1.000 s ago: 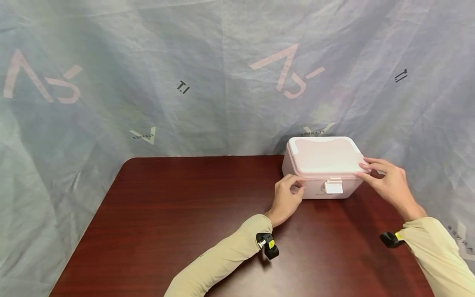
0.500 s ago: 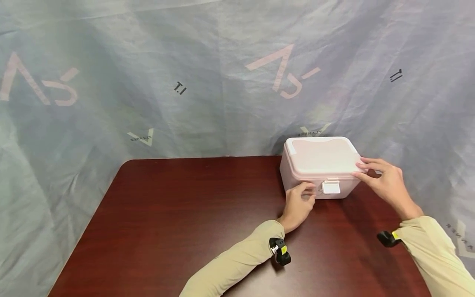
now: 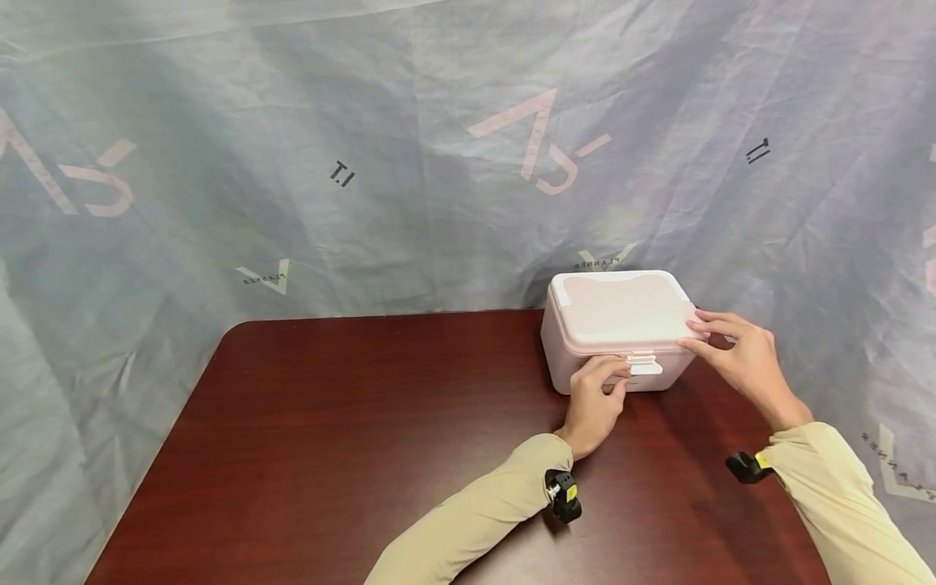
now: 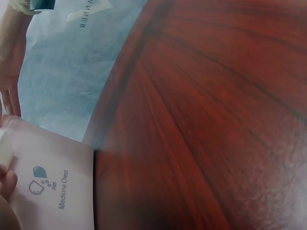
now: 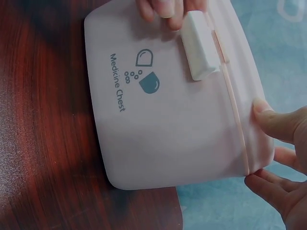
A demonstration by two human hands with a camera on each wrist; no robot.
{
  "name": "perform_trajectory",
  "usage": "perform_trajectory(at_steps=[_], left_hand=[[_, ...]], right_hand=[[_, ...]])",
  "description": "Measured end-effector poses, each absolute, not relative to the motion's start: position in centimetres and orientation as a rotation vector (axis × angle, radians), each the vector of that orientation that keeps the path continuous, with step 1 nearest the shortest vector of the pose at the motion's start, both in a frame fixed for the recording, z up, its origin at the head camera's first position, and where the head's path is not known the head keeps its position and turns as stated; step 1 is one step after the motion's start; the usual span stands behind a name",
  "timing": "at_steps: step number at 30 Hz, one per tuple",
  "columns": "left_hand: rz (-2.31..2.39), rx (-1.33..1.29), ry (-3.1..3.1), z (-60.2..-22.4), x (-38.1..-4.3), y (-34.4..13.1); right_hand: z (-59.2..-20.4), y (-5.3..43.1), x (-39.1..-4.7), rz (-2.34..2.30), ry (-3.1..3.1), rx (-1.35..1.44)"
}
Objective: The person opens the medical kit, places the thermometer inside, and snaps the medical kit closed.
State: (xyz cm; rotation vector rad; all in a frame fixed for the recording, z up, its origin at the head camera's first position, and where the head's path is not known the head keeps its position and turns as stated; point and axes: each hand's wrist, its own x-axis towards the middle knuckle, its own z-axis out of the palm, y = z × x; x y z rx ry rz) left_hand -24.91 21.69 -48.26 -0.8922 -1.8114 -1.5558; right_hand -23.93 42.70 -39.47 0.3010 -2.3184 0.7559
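Note:
A pale pink medicine chest (image 3: 625,317) with a white-edged lid stands at the back right of the table, its lid down. In the right wrist view its front carries a capsule drawing and a white latch (image 5: 199,45), tilted out from the front wall. My left hand (image 3: 595,406) has its bent fingertips at the left end of this latch, pinching it. At the lid's right front corner, my right hand (image 3: 749,361) holds on with the thumb on the front and the other fingers round the side. The left wrist view catches only part of the chest front (image 4: 53,153).
The chest rests on a dark red wooden table (image 3: 351,422), near its back edge. Right behind hangs a grey printed cloth (image 3: 409,162), which also runs down the left and right sides. Each beige sleeve bears a black wrist camera (image 3: 563,496).
My left hand has slid right along the chest front to the latch, whose flap now tilts outward. My right hand keeps its place on the lid corner. The head view has shifted slightly right.

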Motion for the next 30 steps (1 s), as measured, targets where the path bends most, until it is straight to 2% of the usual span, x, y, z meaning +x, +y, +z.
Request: perform_trajectory(at_steps=[14,30], left_hand=[[-1.139,-0.753,-1.998,-47.0,-24.3,22.2],[-1.285,-0.801,-1.864,-46.3,-25.2,22.3]], right_hand=[[-39.5,42.7,-23.7,0.809,-2.336,0.264],[-39.6,42.5,-23.7,0.819,-2.349,0.231]])
